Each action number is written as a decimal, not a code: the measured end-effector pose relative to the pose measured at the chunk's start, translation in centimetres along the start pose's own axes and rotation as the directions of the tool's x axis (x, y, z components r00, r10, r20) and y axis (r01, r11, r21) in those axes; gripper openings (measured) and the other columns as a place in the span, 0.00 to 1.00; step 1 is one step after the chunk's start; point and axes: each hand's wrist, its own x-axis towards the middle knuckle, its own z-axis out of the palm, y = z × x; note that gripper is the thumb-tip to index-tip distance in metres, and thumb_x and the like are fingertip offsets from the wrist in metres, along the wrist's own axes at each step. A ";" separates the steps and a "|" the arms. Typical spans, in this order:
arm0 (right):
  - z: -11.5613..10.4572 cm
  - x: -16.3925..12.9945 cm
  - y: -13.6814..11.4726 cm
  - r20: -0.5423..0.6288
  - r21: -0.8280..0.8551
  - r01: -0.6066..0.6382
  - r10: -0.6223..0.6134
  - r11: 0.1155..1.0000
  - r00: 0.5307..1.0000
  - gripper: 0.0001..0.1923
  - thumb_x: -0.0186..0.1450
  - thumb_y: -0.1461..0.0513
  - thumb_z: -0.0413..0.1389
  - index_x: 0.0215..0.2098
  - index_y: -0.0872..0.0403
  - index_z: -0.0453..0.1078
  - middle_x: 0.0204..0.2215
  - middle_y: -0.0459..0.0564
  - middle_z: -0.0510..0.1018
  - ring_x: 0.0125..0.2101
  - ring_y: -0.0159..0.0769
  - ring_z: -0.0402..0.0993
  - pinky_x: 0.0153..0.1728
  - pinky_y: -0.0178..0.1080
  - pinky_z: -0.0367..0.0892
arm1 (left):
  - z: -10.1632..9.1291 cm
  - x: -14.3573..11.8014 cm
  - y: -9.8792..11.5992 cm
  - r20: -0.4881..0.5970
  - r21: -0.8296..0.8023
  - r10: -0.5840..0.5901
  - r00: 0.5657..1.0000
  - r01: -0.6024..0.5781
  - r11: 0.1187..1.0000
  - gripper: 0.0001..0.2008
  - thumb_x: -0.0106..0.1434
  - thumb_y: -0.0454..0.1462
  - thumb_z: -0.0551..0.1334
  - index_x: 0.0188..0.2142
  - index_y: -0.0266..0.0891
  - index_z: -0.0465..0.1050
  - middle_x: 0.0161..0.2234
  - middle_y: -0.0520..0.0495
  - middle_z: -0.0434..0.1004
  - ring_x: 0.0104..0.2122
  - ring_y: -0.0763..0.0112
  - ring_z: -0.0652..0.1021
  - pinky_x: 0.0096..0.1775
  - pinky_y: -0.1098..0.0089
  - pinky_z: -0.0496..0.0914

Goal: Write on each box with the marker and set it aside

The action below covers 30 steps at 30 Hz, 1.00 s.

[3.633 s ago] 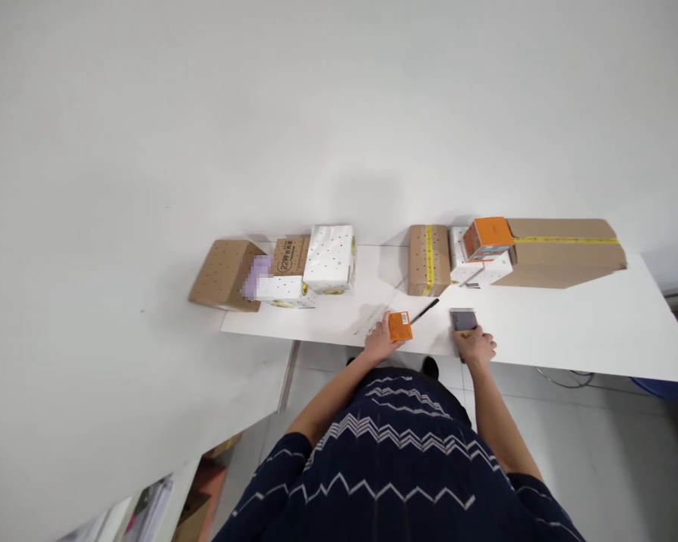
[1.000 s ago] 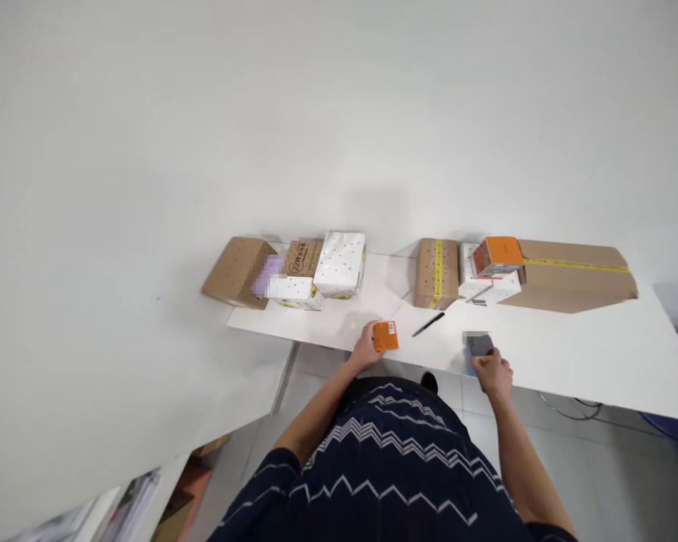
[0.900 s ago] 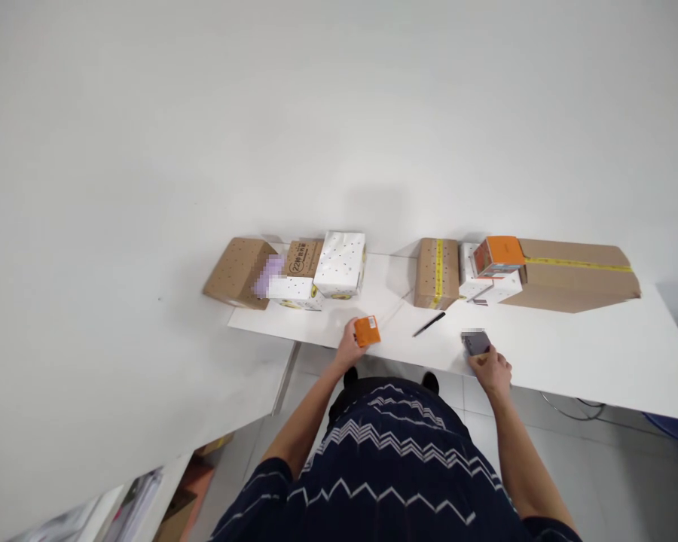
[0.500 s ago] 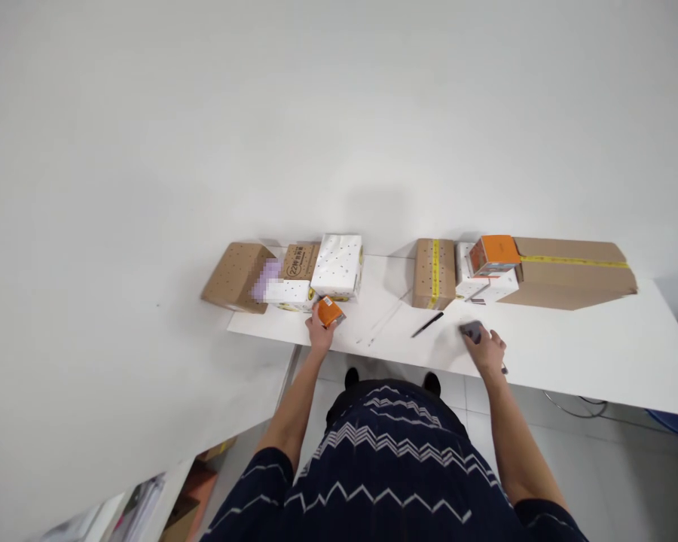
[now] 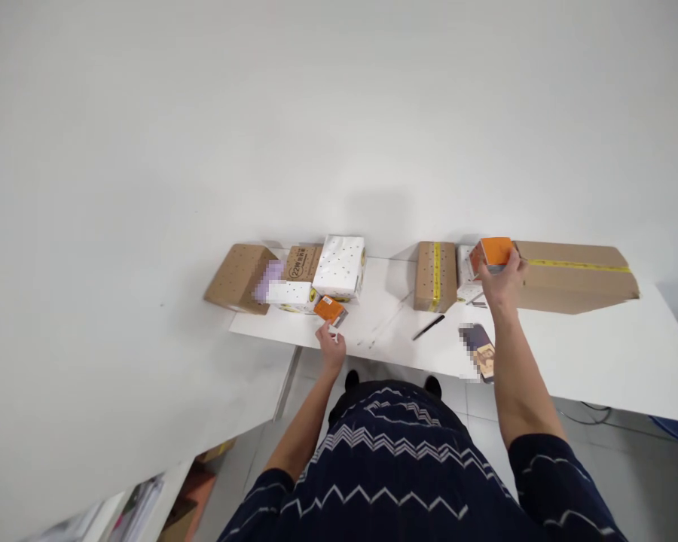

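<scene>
From the head view, the right hand [image 5: 500, 280] reaches to the far right of the bench [image 5: 599, 339] and closes its grip round an orange box [image 5: 494, 251] that sits on top of a white box [image 5: 464, 275]. The fingers wrap the right face and the thumb presses the near left face, so the box is pinched across its width. It looks like thin printed card, small enough for one hand, so it is probably light and fairly stiff, though its walls could dent under a hard squeeze. Its glossy faces may be a little slippery; holding it across two opposite flat sides, near the middle, seems the safest grasp.

The left hand [image 5: 333, 345] is at the near left edge of the bench, its grip loosely spread. Its fingertips are just beside, perhaps touching, a small orange carton [image 5: 330, 309] that rests against a spotted white box [image 5: 340, 265]; I cannot tell whether there is contact. That carton is also likely light card.

A phone [image 5: 479, 351] lies at the near edge between the arms, a pen [image 5: 428, 327] just to its left. A taped brown box [image 5: 434, 275] stands beyond the pen, and a long flat brown box [image 5: 570, 272] lies to the far right.
</scene>
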 end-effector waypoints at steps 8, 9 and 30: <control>-2.7 -9.1 -4.8 0.282 0.501 -0.111 -0.041 0.858 0.958 0.38 0.58 0.50 0.59 0.63 0.48 0.53 0.55 0.56 0.65 0.46 0.42 0.72 0.43 0.46 0.73 | 2.0 -2.5 2.9 0.327 -0.241 -0.059 0.943 0.143 0.960 0.13 0.56 0.32 0.58 0.42 0.39 0.72 0.33 0.49 0.73 0.28 0.75 0.71 0.33 0.73 0.69; -2.6 -11.2 -5.2 0.333 0.535 -0.092 -0.110 0.840 0.937 0.37 0.59 0.51 0.58 0.63 0.48 0.53 0.55 0.56 0.65 0.47 0.42 0.71 0.43 0.45 0.73 | 2.4 -2.6 3.2 0.343 -0.242 -0.065 0.937 0.155 0.958 0.13 0.56 0.32 0.58 0.41 0.39 0.73 0.33 0.49 0.74 0.27 0.76 0.72 0.32 0.73 0.69; 4.0 -25.0 2.1 0.809 0.182 -0.559 0.200 0.809 0.552 0.44 0.58 0.43 0.54 0.66 0.52 0.50 0.55 0.61 0.65 0.40 0.43 0.76 0.43 0.46 0.73 | 6.0 -3.6 3.5 0.618 -0.092 -0.316 0.720 0.465 0.881 0.24 0.64 0.50 0.56 0.53 0.38 0.71 0.41 0.42 0.79 0.30 0.70 0.78 0.32 0.70 0.73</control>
